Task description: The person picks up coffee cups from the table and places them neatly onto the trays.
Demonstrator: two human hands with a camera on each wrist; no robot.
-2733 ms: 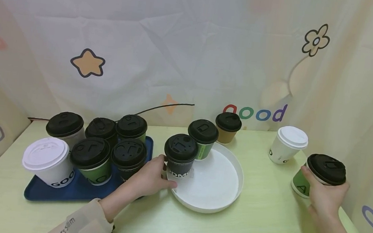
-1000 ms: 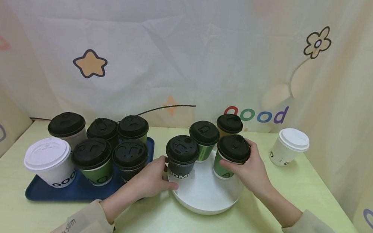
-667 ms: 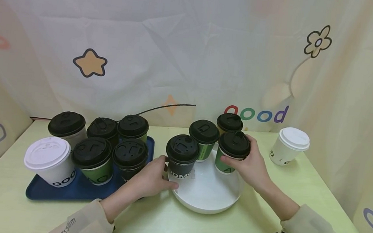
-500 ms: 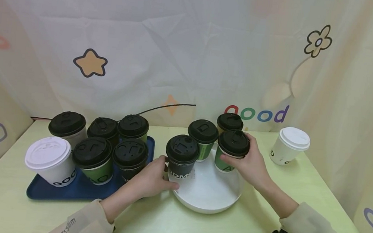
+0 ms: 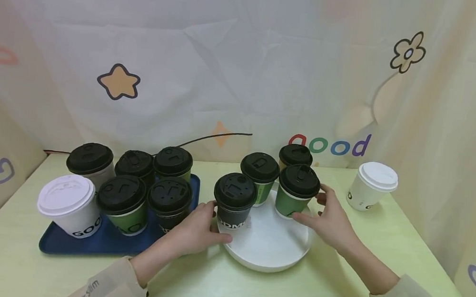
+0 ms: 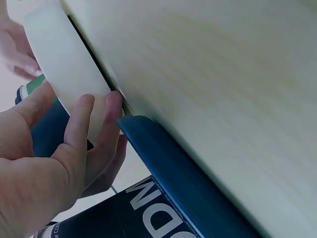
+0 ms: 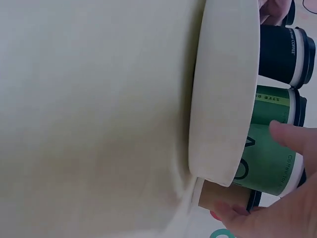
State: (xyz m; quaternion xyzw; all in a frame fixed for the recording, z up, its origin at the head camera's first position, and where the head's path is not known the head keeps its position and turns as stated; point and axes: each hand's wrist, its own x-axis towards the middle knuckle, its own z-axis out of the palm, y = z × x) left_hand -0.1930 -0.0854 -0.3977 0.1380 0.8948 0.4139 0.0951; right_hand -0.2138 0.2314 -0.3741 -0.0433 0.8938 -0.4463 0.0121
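Observation:
My left hand (image 5: pixel 200 231) is at the left rim of a round white tray (image 5: pixel 268 252), thumb at the rim and fingers against its outer wall (image 6: pixel 64 54). On that tray stand a black paper coffee cup (image 5: pixel 233 215), a light green one (image 5: pixel 263 194) and a darker green one (image 5: pixel 290 203), all black-lidded. My right hand (image 5: pixel 331 224) is beside the darker green cup, with fingers spread; in the right wrist view the thumb (image 7: pixel 287 136) lies over that cup's side and the fingertips (image 7: pixel 225 213) stand off it. Whether the thumb touches is unclear.
A blue tray (image 5: pixel 73 246) at the left bears several lidded cups, including a white-lidded one (image 5: pixel 67 199). Behind the round tray is a brown cup (image 5: pixel 295 155). A white cup (image 5: pixel 369 190) stands at the back right. A printed curtain (image 5: pixel 245 72) hangs behind the table.
My right hand brought the darker green cup from the table's right side onto the round tray, then loosened its fingers from it. The left hand has stayed at the rim.

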